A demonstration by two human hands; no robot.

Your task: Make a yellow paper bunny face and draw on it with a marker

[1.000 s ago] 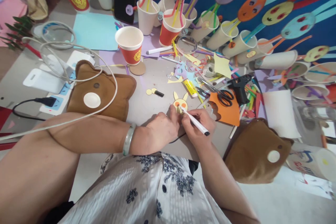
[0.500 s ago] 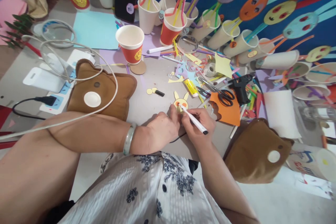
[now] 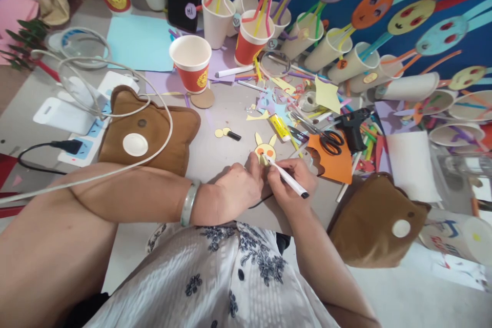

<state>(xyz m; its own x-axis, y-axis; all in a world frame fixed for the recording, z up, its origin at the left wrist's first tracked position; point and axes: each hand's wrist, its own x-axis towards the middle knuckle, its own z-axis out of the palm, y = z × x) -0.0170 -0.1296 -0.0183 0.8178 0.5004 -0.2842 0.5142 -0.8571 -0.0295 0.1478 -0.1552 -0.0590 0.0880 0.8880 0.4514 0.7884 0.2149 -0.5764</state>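
While the right hand (image 3: 291, 201) grasps a white marker (image 3: 289, 179), the left hand (image 3: 239, 187) steadies the yellow paper rabbit (image 3: 265, 147) near the frame's centre, pinched or merely pressed, unclear; likely light and easily creased, it seems best held by its edges.

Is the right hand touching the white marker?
Touching. The head view shows the right hand gripping the white marker, with no gap between them.

The gray table (image 3: 226, 110) is packed. On it lie a light blue paper sheet (image 3: 140, 43), a brown cushion (image 3: 165, 136) against a white power strip (image 3: 91, 134), a black pen cap (image 3: 234, 136), a yellow tube (image 3: 280, 128) and a little yellow paper bunny head (image 3: 265, 146).
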